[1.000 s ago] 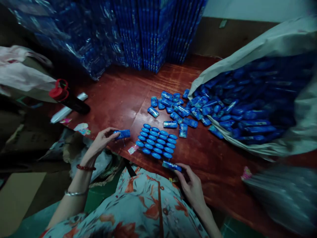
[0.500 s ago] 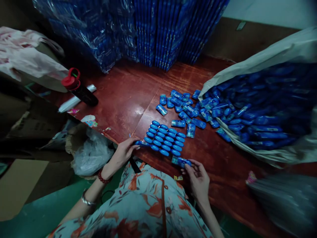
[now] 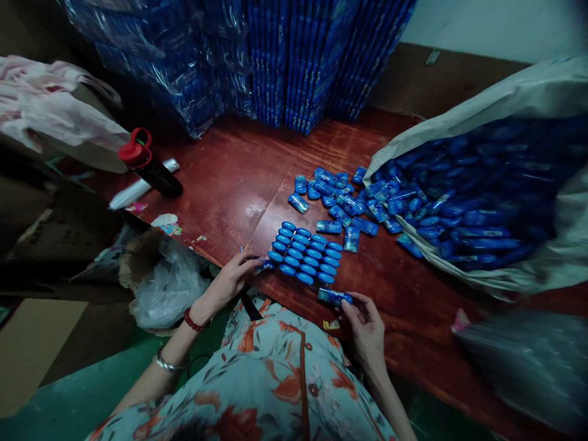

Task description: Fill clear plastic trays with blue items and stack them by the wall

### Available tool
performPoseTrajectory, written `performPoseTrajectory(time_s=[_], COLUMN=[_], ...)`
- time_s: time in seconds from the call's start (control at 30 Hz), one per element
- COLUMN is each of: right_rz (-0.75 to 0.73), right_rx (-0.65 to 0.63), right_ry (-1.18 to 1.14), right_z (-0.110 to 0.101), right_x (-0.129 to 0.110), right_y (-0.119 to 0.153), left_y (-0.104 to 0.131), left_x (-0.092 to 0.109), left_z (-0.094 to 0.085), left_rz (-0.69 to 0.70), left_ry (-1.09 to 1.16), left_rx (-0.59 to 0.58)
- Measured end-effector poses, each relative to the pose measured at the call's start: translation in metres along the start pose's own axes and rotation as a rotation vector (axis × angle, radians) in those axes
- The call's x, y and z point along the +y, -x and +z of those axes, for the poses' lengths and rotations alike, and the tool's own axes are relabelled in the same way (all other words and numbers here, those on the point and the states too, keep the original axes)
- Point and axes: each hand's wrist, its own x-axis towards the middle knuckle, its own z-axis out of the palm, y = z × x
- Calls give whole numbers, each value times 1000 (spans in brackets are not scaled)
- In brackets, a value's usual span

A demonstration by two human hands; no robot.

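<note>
Rows of small blue oval-ended containers [image 3: 307, 254] stand packed together on the reddish-brown table in front of me. At the near left corner of the block, my left hand [image 3: 234, 275] has its fingers closed on one blue container [image 3: 264, 264], which lies against the block and is partly hidden by the fingers. My right hand [image 3: 366, 324] pinches the right end of another labelled blue container [image 3: 334, 297], held sideways just off the block's near right corner. Several loose blue containers [image 3: 340, 196] lie jumbled beyond the block.
A large white sack [image 3: 413, 142] spills more blue containers at the right. Tall stacks of blue packs [image 3: 294, 67] line the back. A red-lidded bottle [image 3: 149, 168] stands at the left. Clear plastic bags [image 3: 528, 367] lie at the near right; a carton with plastic [image 3: 168, 285] sits below the left edge.
The view has shifted slightly. My left fingers reach a little further over their container at the block's corner. My right hand still holds its container in nearly the same place.
</note>
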Motion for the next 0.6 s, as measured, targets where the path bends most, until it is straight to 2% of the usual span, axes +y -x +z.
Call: performPoseTrajectory(time_s=[0.1,0.23,0.3,0.37,0.47,0.6], right_rz=[-1,22,29,31,25,-8], right_rx=[31,8,-18,-42,-58,-67], right_ry=[3,-25,-33,-26,-6,17], right_z=[1,1,2,4,6,3], right_x=[0,1,2,3,4,3], right_y=[2,2,0,-1,-2,0], left_y=[3,9,11,12,13,13], left_x=[-12,-21,-21,-19,-15,-13], left_z=[11,31,39,43,45,46], left_rz=[-113,-415,-584,-694,-713,-673], left_ry=[119,408,557,667,740,675], left_rx=[116,310,355,375,419,541])
